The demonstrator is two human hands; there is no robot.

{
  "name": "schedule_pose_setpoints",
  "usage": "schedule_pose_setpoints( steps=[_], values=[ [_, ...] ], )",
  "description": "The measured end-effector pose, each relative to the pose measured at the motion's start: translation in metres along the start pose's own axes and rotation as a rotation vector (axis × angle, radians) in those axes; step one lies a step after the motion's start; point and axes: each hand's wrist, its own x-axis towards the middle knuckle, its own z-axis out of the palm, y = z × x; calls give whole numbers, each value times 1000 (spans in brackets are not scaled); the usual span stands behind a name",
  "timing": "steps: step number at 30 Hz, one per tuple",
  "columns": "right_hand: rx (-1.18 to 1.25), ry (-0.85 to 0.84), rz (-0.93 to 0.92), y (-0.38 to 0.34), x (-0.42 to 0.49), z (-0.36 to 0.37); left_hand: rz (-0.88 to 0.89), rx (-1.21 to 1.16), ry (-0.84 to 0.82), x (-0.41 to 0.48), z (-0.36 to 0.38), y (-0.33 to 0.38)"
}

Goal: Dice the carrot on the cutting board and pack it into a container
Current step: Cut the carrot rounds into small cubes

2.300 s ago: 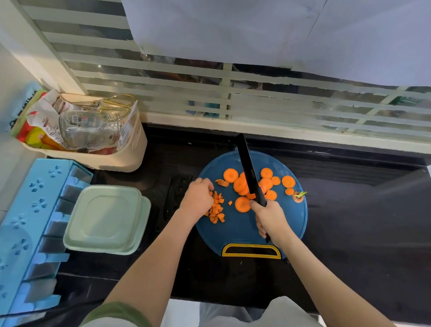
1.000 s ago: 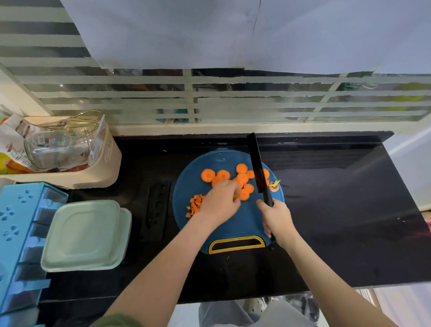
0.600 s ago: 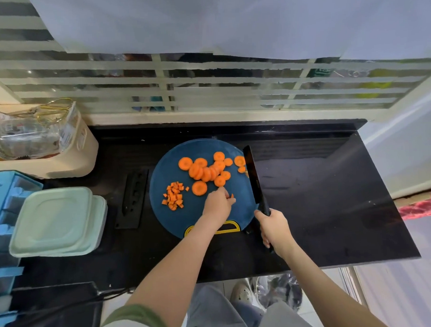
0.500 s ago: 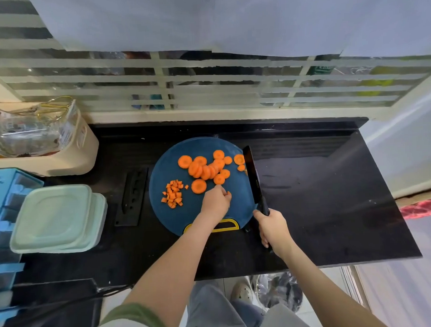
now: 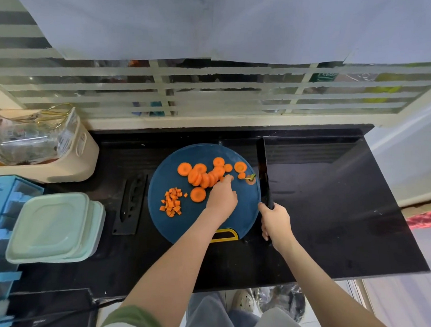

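A round blue cutting board point(image 5: 177, 222) lies on the black counter. Several orange carrot rounds point(image 5: 205, 175) lie across its far half, and a small heap of diced carrot point(image 5: 171, 202) sits at its left. A carrot top with a green stub point(image 5: 251, 178) is at the right rim. My left hand point(image 5: 222, 196) reaches over the board with its fingertips on the slices near the middle. My right hand point(image 5: 275, 220) grips the handle of a black knife point(image 5: 263, 168), whose blade points away along the board's right edge.
Pale green lidded containers point(image 5: 51, 227) are stacked at the left, beside a blue rack point(image 5: 4, 222). A black knife sheath point(image 5: 131, 204) lies left of the board. A cream basket point(image 5: 61, 167) with a glass jar sits at the back left. The window sill runs behind.
My left hand has moved from the board's near part up to the slices in the middle. The knife has stayed at the board's right edge.
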Motion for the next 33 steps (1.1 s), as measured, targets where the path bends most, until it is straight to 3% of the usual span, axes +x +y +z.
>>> schedule_pose_setpoints(
  steps=[11, 16, 26, 33],
  values=[
    [-55, 64, -28, -18, 30, -14, -197, 147, -142, 69, 15, 39],
    [-54, 91, -27, -25, 42, -20, -134, 251, -232, 78, 25, 54],
    [-18, 183, -3, -25, 53, -34, -5, 131, -373, 73, 59, 76],
    [-51, 165, 6, -23, 50, -37, 97, 101, -211, 60, 25, 56]
  ],
)
